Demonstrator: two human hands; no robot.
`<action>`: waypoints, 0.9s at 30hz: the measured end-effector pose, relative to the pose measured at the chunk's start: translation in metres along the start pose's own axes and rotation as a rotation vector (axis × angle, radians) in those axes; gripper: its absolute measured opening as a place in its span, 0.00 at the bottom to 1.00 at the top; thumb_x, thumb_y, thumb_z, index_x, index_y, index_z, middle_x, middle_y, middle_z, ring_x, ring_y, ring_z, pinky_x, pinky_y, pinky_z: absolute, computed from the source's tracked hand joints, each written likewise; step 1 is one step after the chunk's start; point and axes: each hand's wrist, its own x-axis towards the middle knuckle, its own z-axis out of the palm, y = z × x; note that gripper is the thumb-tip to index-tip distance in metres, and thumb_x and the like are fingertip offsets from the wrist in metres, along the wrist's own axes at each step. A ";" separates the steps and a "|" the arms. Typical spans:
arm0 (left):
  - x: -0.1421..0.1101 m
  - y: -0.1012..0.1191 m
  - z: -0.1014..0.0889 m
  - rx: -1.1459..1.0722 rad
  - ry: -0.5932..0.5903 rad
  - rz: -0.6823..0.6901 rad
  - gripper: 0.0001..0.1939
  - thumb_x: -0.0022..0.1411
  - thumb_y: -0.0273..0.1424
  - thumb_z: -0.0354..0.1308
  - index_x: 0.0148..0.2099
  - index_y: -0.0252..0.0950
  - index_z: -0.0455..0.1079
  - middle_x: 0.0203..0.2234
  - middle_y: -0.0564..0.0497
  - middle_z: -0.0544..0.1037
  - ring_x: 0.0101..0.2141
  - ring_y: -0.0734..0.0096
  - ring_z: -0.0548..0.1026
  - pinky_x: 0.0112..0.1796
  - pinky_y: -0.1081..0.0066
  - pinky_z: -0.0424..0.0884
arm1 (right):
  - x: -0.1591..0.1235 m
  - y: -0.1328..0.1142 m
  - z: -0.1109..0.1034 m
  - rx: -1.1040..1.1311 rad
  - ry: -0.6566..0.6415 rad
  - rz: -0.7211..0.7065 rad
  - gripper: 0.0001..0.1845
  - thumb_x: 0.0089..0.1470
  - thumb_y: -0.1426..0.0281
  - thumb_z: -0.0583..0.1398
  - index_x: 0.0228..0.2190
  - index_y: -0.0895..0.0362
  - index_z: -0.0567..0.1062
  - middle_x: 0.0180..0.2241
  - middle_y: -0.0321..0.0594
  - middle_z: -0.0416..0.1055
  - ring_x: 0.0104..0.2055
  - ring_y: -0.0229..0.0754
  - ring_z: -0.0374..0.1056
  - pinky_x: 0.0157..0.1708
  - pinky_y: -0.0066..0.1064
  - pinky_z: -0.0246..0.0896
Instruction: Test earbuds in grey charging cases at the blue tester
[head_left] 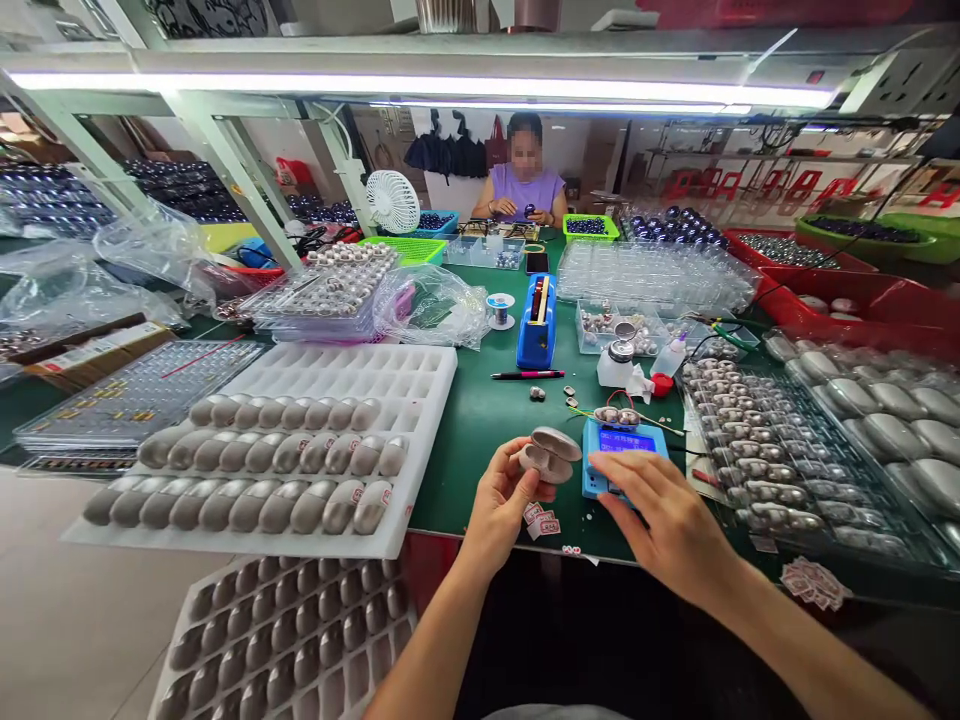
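Note:
A grey earbud charging case (556,462) with its lid up is gripped in my left hand (495,505), just left of the blue tester (622,442). My right hand (664,515) reaches over the tester's lower edge, fingers stretched out; I cannot tell whether they press anything. The tester has a lit blue screen, and shiny earbuds (616,415) with thin wires sit at its far edge. Printed paper labels (544,522) lie under my left hand. Beyond the case are small loose earbuds (537,393) on the green table mat (480,400).
Left stands a white tray (424,400) of closed cases, with another tray (360,690) below. Ahead are a pen (527,375), tape dispenser (535,325) and glass bottle (616,366). Clear trays of earbuds (772,440) stand right. A co-worker (525,185) sits opposite.

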 end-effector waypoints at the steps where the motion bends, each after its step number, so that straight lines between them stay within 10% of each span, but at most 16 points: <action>1: 0.000 0.000 0.000 0.011 0.002 -0.007 0.21 0.62 0.39 0.62 0.54 0.38 0.64 0.38 0.49 0.77 0.30 0.73 0.76 0.35 0.72 0.75 | -0.004 -0.004 0.007 0.041 0.026 0.021 0.20 0.66 0.73 0.53 0.58 0.55 0.64 0.50 0.45 0.70 0.53 0.48 0.66 0.52 0.44 0.66; 7: -0.001 -0.001 -0.004 0.023 -0.138 -0.040 0.20 0.61 0.40 0.63 0.50 0.35 0.68 0.35 0.48 0.76 0.30 0.72 0.75 0.32 0.73 0.73 | -0.006 -0.022 0.033 0.286 0.078 0.258 0.28 0.66 0.65 0.55 0.63 0.57 0.55 0.55 0.49 0.66 0.54 0.49 0.66 0.51 0.43 0.68; 19: 0.000 -0.003 -0.001 0.019 -0.066 0.019 0.24 0.60 0.40 0.64 0.56 0.40 0.64 0.38 0.49 0.73 0.34 0.69 0.74 0.35 0.72 0.73 | -0.003 -0.031 0.030 0.358 0.141 0.175 0.24 0.65 0.68 0.56 0.60 0.54 0.60 0.54 0.47 0.66 0.55 0.50 0.65 0.52 0.44 0.68; 27: -0.035 0.045 -0.010 0.208 -0.005 0.121 0.25 0.62 0.42 0.61 0.59 0.42 0.65 0.37 0.48 0.74 0.34 0.66 0.75 0.36 0.67 0.75 | -0.061 -0.005 0.029 0.193 0.329 0.104 0.21 0.61 0.72 0.61 0.54 0.50 0.70 0.37 0.38 0.76 0.32 0.42 0.74 0.33 0.32 0.71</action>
